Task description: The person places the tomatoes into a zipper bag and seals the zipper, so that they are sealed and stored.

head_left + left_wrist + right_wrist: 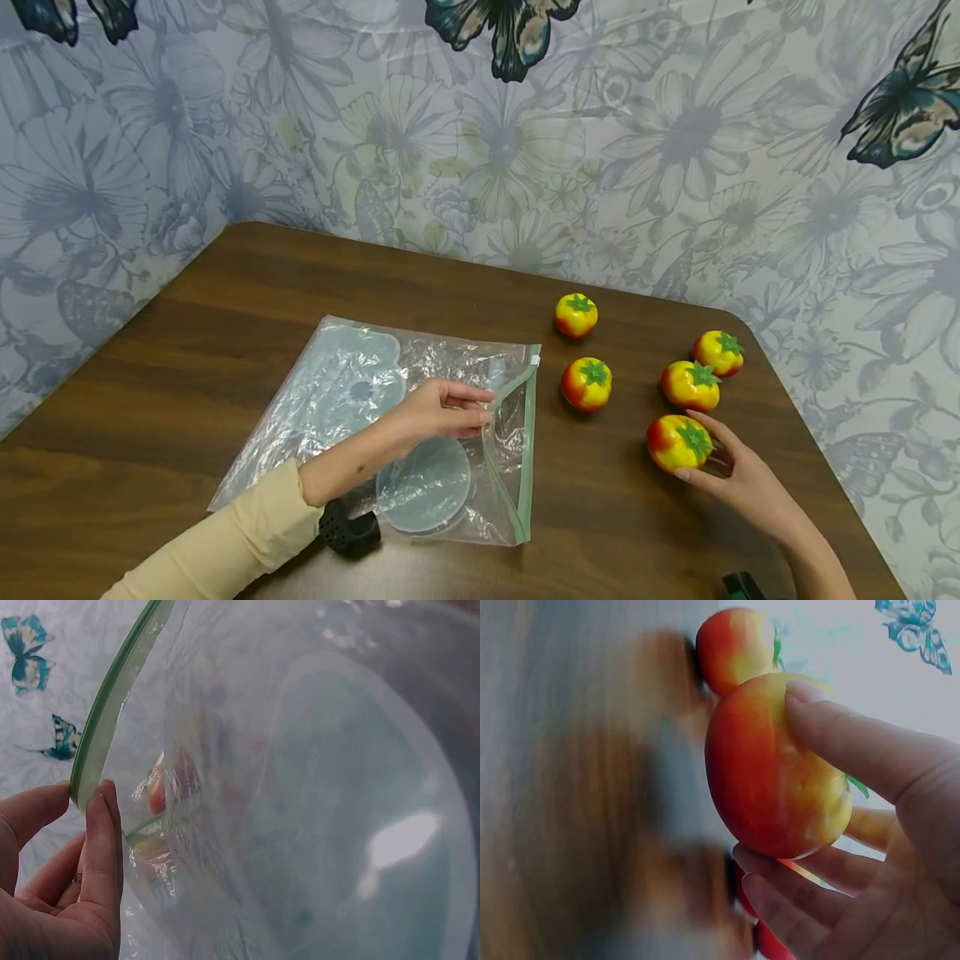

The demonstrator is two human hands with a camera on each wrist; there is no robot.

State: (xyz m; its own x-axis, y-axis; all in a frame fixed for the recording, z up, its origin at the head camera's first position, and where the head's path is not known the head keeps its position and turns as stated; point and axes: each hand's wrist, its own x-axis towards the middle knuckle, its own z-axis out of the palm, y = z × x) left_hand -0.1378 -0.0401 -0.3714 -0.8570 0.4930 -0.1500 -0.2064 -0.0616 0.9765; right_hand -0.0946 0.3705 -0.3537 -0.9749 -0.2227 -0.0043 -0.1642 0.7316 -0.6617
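A clear zip bag with a green rim lies on the table, its mouth parted toward the right. My left hand pinches the upper edge of that mouth between thumb and fingers, also seen as the left hand on the green strip in the left wrist view. Inside the bag are a pale blue flower-shaped piece and a round pale blue piece. To the right, my right hand grips a red-and-yellow toy tomato with a green leafy top; it seems slightly off the table.
Two more toy tomatoes, a rear one and a nearer one, sit right of the bag. Another pair, one tomato and its neighbour, stands near the right edge of the brown table. A patterned wall rises behind.
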